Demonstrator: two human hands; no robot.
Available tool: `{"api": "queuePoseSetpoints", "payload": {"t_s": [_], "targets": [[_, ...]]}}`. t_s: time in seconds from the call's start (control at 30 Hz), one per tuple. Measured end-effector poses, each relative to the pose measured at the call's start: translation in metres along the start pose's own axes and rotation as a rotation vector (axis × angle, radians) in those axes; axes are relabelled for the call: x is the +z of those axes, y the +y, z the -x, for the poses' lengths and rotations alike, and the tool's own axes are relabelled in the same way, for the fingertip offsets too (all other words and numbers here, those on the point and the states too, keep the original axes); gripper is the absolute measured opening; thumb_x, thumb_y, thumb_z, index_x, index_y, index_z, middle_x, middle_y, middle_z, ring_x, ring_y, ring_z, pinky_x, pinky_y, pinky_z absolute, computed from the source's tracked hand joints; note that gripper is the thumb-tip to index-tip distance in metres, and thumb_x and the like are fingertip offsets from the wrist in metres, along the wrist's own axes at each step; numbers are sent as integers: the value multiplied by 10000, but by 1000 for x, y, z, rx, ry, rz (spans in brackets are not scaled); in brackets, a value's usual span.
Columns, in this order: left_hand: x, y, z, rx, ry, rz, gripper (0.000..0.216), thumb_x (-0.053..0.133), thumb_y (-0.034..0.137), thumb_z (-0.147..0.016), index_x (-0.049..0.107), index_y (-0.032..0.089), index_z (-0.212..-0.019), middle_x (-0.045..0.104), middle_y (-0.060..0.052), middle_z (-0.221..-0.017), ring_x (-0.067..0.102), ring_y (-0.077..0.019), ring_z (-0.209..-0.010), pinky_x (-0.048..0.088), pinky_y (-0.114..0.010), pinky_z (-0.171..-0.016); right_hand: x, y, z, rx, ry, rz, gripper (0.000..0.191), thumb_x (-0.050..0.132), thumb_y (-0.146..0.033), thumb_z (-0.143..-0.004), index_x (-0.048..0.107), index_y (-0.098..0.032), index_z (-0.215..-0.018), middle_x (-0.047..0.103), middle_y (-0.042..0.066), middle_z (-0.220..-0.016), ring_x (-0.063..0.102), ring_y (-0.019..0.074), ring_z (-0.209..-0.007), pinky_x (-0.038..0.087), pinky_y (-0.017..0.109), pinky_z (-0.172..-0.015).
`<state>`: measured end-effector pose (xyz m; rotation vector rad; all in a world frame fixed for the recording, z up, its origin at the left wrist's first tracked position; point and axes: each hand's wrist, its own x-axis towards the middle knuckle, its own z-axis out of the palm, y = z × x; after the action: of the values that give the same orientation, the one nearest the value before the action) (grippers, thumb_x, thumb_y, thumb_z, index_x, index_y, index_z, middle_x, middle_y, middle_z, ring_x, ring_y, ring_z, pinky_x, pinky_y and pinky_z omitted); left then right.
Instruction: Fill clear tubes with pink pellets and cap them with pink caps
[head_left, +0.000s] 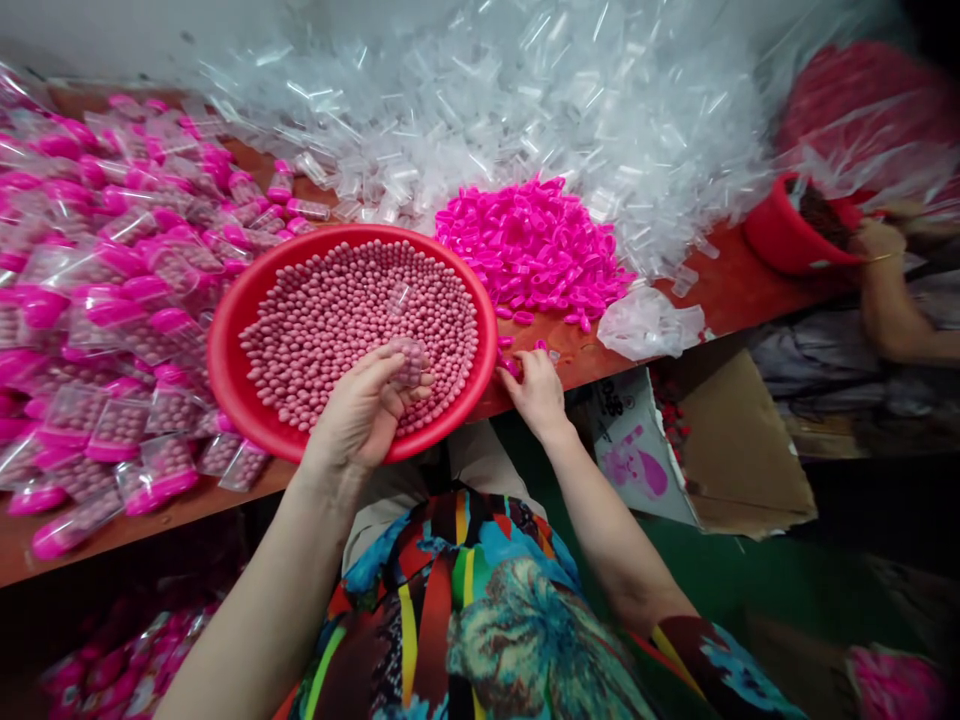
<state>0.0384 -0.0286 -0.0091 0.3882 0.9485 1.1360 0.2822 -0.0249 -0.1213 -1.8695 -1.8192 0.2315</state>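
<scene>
My left hand is over the near side of a red basin full of small pink balls. Its fingers are closed round a small clear plastic container with pink balls inside. Another clear container lies on the balls in the basin. To the right of the basin, my right hand reaches to the table edge, its fingertips at a bright pink cap. The fingers are bent together on the cap. Behind that hand rises a heap of loose pink caps.
Filled, pink-capped containers pile up on the left. Clear empty containers form a large heap at the back. A crumpled plastic bag lies at the table's edge above an open cardboard box. At right, another person's hand touches a red bucket.
</scene>
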Motion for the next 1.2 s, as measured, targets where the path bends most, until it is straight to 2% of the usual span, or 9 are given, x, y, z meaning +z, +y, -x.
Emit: {"api": "queuePoseSetpoints", "payload": {"t_s": [0.1, 0.17, 0.3, 0.37, 0.43, 0.53, 0.63, 0.87, 1.2], "targets": [[1, 0, 1, -16, -8, -17, 226, 697, 115, -746, 672, 121, -971, 719, -40, -858, 679, -133, -691, 583, -256, -638, 7, 1, -1, 8, -44, -83, 268, 543, -301, -904, 673, -126, -1060, 661, 161, -1033, 621, 279, -988, 508, 442, -912], [0, -1, 2, -21, -15, -18, 229, 696, 114, -756, 673, 122, -984, 725, -54, -891, 686, -140, -711, 586, -259, -645, 4, 1, -4, 92, 23, -215, 293, 537, -307, -904, 660, -113, -1086, 676, 148, -998, 636, 246, -906, 529, 415, -861], [-1, -1, 7, -60, -72, -32, 234, 712, 155, -790, 674, 126, -1018, 723, -63, -874, 701, -159, -730, 582, -261, -662, -25, -19, -13, 337, 163, -696, 381, 566, -434, -907, 619, -153, -1159, 695, 55, -871, 612, 147, -646, 534, 302, -635], [-1, -2, 9, -77, -117, -43, 259, 738, 183, -789, 680, 136, -1038, 724, -63, -890, 706, -161, -748, 573, -251, -668, -45, -43, -16, 273, 127, -846, 350, 609, -443, -894, 635, -194, -1137, 704, 27, -882, 622, 125, -649, 538, 277, -643], [-1, -2, 12, -87, -140, -46, 290, 770, 193, -772, 687, 151, -1047, 726, -60, -931, 705, -156, -778, 568, -246, -684, -61, -73, -17, 145, 11, -906, 313, 637, -429, -888, 657, -222, -1122, 715, 19, -922, 637, 119, -673, 552, 278, -676], [0, -5, 14, -77, -137, -40, 307, 811, 194, -743, 705, 159, -1028, 727, -49, -977, 694, -139, -843, 559, -234, -758, -71, -114, -18, -55, -151, -867, 248, 595, -376, -923, 679, -239, -1111, 705, 30, -1013, 660, 137, -785, 563, 291, -740], [0, -8, 15, -25, -141, -30, 296, 828, 196, -730, 723, 156, -1003, 725, -37, -984, 678, -118, -878, 535, -208, -820, -67, -132, -20, -155, -180, -779, 225, 576, -311, -928, 687, -233, -1107, 685, 43, -1081, 662, 158, -904, 556, 296, -794], [-3, -10, 13, -18, -153, -25, 299, 803, 264, -772, 727, 168, -1045, 703, -31, -904, 636, -89, -719, 523, -198, -682, -56, -134, -19, -83, -132, -831, 163, 642, -314, -899, 723, -223, -1008, 712, 30, -975, 670, 162, -877, 551, 298, -768], [-4, -11, 12, -19, -144, 21, 270, 779, 221, -781, 727, 153, -1037, 699, -41, -924, 621, -88, -729, 505, -189, -677, -59, -139, -16, -234, -71, -681, 136, 592, -226, -934, 719, -246, -978, 701, 28, -937, 666, 178, -896, 542, 346, -835]]}}
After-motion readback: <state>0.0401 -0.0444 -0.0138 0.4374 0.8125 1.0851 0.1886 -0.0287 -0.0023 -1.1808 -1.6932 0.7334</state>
